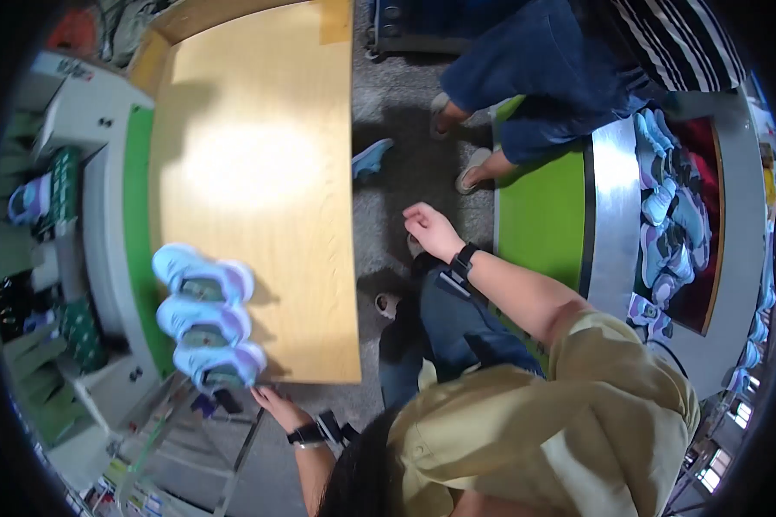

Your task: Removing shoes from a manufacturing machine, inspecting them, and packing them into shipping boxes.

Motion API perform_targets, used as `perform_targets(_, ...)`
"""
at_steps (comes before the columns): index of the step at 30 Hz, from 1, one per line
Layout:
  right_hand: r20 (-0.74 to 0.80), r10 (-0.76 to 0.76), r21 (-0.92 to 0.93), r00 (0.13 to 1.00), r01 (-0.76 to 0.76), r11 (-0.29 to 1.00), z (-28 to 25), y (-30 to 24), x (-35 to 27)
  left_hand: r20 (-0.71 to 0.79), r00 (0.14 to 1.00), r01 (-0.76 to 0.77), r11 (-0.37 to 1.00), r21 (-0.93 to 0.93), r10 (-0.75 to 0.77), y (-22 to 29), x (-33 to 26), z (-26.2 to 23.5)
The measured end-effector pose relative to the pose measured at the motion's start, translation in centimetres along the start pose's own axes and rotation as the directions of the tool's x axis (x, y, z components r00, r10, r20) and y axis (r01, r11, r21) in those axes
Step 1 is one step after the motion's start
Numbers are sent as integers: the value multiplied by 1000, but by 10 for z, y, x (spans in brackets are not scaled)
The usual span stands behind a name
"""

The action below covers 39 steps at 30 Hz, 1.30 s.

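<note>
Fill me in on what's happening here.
A person's left hand is at the edge of a wooden table, beside the nearest of three light blue shoes; whether it touches the shoe is unclear. The right hand is loosely curled, with nothing visible in it. A co-worker in a striped top stands nearby.

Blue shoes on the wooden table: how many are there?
3, side by side at the wooden table's near-left corner: the farthest shoe, the middle shoe and the nearest shoe, close to the left hand. None there seems hidden.
</note>
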State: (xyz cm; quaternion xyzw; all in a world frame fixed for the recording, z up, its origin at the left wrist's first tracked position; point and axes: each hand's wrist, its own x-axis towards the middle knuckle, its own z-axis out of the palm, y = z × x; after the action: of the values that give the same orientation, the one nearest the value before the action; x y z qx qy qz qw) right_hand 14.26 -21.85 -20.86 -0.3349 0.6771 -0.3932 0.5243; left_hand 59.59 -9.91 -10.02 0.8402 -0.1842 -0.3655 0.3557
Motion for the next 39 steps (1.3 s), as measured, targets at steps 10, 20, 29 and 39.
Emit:
perform_targets(10,-136,306,-920,942,-235,312,-46,326,307,273,962,109,884,-454,21,-55,31,130)
perform_targets(20,-38,-92,-973,995,-16,229,18,312,454,121,965,-198,952,-235,231,-114,85,152)
perform_targets(29,121,-138,-792,983,180,584,-2,265,212,228,952,-178,975,-135,205,-35,20,49)
perform_targets(39,-169,-325,-586,931,170,792,-118,-36,-90,380,845,-505,797,333,376,15,-40,3)
